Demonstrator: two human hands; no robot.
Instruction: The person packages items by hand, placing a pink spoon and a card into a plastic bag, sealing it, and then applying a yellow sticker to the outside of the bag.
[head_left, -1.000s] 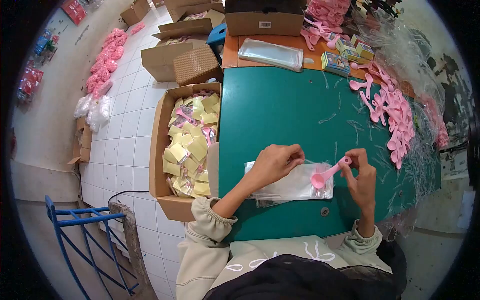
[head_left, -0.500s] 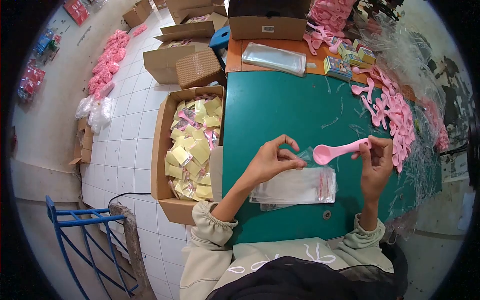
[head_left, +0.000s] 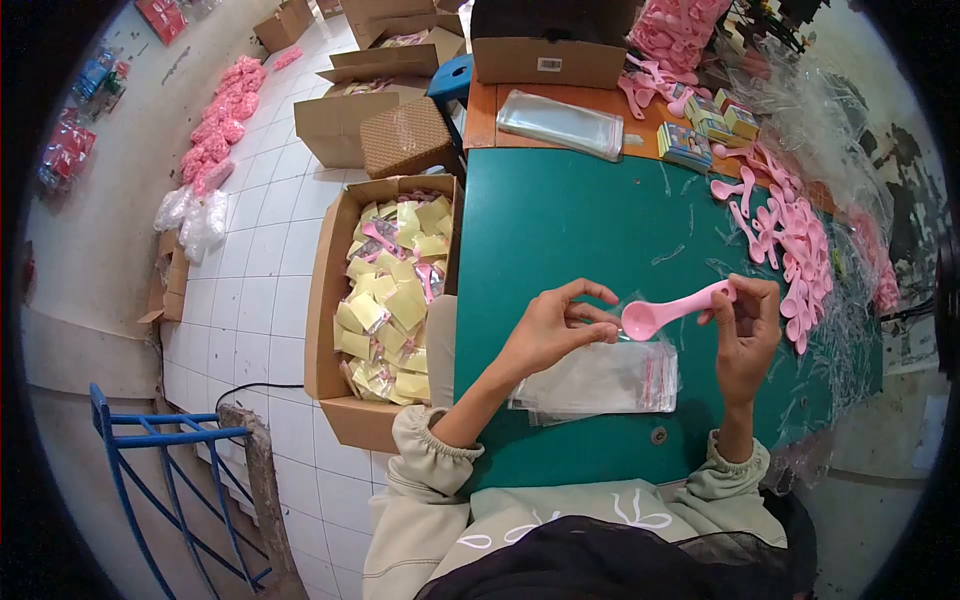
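A pink measuring spoon (head_left: 668,311) is held by its handle end in my right hand (head_left: 746,325), the bowl pointing left. Thumb and fingers of my left hand (head_left: 560,325) pinch a clear plastic bag (head_left: 630,304), whose film shows right by the spoon's bowl. Below both hands, a stack of clear plastic bags (head_left: 600,382) lies on the green table (head_left: 560,220). A heap of pink spoons (head_left: 800,250) spreads to the right of my right hand.
An open carton (head_left: 325,300) full of packets with yellow cards stands left of the table. More clear bags (head_left: 560,124), small colourful boxes (head_left: 684,145) and a dark-topped carton (head_left: 545,55) sit at the back. Loose plastic film (head_left: 850,310) covers the right side.
The view has shifted slightly. The spoon's bowl has come nearer to my left fingers and the clear bag, and the spoon tilts a little more.
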